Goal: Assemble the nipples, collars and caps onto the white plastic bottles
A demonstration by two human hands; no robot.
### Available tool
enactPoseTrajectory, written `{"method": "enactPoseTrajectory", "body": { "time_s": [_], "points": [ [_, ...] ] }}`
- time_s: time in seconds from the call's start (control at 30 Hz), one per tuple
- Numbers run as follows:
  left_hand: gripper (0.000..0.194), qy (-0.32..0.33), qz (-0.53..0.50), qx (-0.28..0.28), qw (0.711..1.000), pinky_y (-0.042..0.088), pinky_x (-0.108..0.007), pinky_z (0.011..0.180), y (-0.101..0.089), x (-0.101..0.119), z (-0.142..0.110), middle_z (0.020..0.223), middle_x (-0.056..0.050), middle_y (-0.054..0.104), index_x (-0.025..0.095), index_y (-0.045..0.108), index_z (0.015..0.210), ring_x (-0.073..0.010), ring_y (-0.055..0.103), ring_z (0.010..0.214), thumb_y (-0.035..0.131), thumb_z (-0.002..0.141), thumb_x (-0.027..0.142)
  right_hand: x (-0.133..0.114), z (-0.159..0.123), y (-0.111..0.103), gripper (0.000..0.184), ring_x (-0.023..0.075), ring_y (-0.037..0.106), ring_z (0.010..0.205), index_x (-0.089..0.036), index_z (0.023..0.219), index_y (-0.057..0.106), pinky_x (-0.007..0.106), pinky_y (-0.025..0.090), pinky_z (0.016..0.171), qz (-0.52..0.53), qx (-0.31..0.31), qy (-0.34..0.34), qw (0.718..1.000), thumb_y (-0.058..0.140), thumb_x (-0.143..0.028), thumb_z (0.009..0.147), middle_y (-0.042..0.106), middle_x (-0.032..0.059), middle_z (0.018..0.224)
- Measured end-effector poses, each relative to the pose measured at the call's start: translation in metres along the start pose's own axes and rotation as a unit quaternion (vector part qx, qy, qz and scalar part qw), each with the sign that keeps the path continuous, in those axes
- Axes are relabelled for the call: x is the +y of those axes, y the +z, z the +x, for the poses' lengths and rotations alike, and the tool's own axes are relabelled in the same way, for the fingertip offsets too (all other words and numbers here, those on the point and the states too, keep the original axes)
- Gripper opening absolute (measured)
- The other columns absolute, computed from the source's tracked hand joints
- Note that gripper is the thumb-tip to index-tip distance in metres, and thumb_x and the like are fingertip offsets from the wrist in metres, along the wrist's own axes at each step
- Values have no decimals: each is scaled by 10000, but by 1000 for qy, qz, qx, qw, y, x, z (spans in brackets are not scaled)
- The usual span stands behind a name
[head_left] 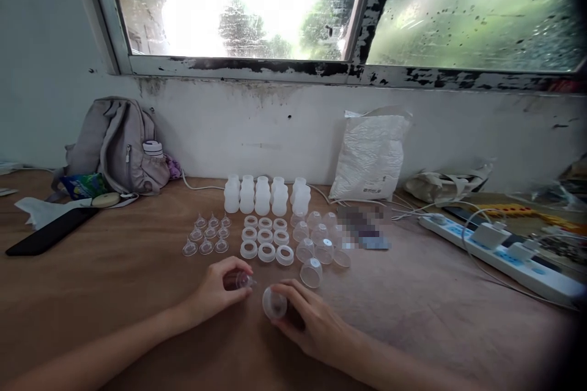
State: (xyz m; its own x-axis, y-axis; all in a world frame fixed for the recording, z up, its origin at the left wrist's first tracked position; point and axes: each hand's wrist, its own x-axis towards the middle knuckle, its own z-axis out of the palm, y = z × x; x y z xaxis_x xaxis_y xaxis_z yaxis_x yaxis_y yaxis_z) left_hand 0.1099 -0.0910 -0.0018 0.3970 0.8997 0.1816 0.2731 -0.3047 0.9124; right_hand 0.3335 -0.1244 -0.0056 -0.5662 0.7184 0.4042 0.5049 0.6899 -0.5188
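Observation:
My left hand (pixel 225 286) is closed on a clear baby bottle nipple (pixel 243 280), its tip pointing right. Close by, my right hand (pixel 308 316) grips a translucent bottle ring (pixel 270 303) by its edge, with the opening facing left; whether a cap is joined to it I cannot tell. The two pieces are apart, just above the brown table. Beyond my left hand stand several clear nipples (pixel 206 247) in rows. Several white rings (pixel 266 252) lie in the middle, and several clear dome caps (pixel 311 273) are beyond my right hand. White bottles (pixel 262 197) stand behind them.
A grey backpack (pixel 120 149) leans on the wall at left, near a black flat object (pixel 50 233). A white plastic package (pixel 370 156) stands at the back. On the right lies a power strip (pixel 499 256) with cables. A pixelated patch (pixel 362 226) hides something beside the caps.

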Motion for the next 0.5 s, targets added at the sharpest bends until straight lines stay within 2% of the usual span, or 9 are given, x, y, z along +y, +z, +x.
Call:
{"method": "enactPoseTrajectory", "body": {
  "time_s": [0.13,0.2,0.3,0.4,0.5],
  "points": [
    [210,15,149,87,985,444,-295,788,-43,-9,-14,939,-48,554,200,614,815,-184,531,876,626,657,339,-7,18,9,408,208,517,967,-194,1175,411,324,442,818,-65,2,-58,996,497,-205,777,522,106,1082],
    [234,5,199,118,973,457,-275,709,-64,-14,-23,815,-27,554,213,621,842,-160,535,759,598,676,376,-7,33,16,350,206,523,946,-177,1119,435,331,440,802,-83,14,-65,994,491,-195,774,542,104,1052],
    [265,-33,231,131,964,457,-273,696,-88,-20,-34,773,-13,582,218,600,871,-162,549,734,566,695,413,-5,53,26,212,209,514,920,-172,969,486,358,422,795,-128,22,-69,989,488,-172,757,548,98,1029],
    [275,-62,246,142,957,451,-278,727,-101,-25,-39,808,-12,624,223,578,868,-180,575,783,550,701,438,-2,60,31,148,223,477,962,-175,876,500,393,378,836,-168,25,-73,983,485,-140,733,519,96,1088],
    [260,-54,256,143,955,436,-284,780,-103,-25,-37,869,-15,640,225,573,859,-194,578,855,535,710,434,0,58,31,150,230,442,1008,-179,861,496,394,352,858,-169,31,-65,983,484,-123,722,504,83,1111]
  ]
}}
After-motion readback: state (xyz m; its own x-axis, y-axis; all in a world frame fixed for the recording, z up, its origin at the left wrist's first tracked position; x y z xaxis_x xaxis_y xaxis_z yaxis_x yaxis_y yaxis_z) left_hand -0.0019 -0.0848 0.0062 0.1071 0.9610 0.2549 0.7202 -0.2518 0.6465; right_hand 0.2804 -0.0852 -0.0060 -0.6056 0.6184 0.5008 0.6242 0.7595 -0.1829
